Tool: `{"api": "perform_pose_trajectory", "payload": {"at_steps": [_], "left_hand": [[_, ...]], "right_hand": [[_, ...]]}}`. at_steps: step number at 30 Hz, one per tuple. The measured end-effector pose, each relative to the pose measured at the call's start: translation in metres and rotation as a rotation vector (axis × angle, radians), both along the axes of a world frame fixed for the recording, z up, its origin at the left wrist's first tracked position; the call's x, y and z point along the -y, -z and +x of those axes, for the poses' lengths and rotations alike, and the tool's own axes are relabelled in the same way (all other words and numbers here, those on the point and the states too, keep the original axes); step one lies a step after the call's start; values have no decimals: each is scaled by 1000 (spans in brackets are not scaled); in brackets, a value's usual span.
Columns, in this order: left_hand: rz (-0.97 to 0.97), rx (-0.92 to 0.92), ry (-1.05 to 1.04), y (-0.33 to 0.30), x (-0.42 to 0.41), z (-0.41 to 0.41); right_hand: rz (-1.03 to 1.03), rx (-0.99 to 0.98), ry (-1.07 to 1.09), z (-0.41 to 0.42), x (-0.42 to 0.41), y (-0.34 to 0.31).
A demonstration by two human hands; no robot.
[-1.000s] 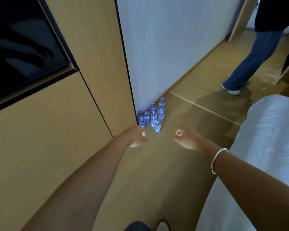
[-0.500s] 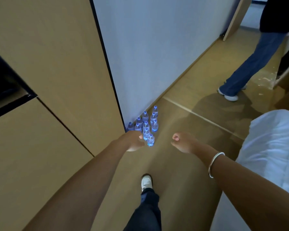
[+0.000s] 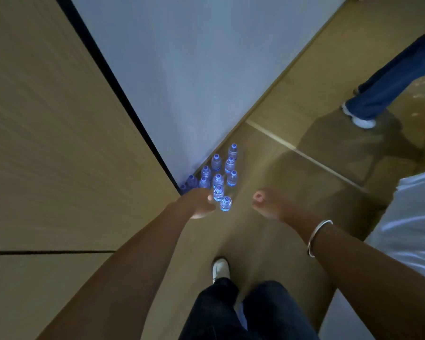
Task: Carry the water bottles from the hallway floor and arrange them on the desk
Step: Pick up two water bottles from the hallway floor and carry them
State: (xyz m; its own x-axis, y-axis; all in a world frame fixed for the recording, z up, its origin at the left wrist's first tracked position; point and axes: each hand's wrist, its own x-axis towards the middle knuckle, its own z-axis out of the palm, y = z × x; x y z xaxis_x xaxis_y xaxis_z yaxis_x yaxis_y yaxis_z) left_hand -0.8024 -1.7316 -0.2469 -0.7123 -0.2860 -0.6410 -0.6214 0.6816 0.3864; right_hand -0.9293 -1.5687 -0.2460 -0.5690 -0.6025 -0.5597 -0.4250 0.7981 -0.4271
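1. Water bottles (image 3: 217, 176) stand upright in a tight cluster on the wooden floor (image 3: 268, 241), against the foot of the white wall (image 3: 194, 69).
2. Left hand (image 3: 198, 203) reaches out just beside the nearest bottles, its grip loosely curled and holding nothing.
3. Right hand (image 3: 271, 204), a bangle (image 3: 318, 235) on its wrist, hangs apart from the cluster, fingers curled in, holding nothing.

A pale grey-white wall (image 3: 201, 69) fills the upper middle of the view, meeting the brown wooden floor (image 3: 268, 173) along a slanting line. To the left stands a tan wood panel (image 3: 47, 119), edged by a dark strip (image 3: 123, 89) where it meets the wall; a thin dark seam (image 3: 47, 252) crosses it lower down. A light metal strip (image 3: 304, 155) runs across the floor. White bedding (image 3: 412, 222) lies at the right edge. The light is dim, with soft shadows on the floor. At the upper right, another person's blue trouser leg (image 3: 390, 84) and white shoe (image 3: 361, 120) stand on the floor.
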Motion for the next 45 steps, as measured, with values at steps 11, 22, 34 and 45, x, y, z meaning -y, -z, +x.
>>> {"api": "perform_pose_trajectory", "payload": {"at_steps": [11,22,34,45], "left_hand": [[21,107,-272,125,14,-61],[74,136,-495,275,30,-124],[66,115,-691,488,61,-141],[67,-132,-737,600,72,-165]], "right_hand": [[116,238,-40,-40,16,120],[109,294,0,-101,47,271],[105,310,102,-101,71,480],[5,249,-98,-116,96,587]]}}
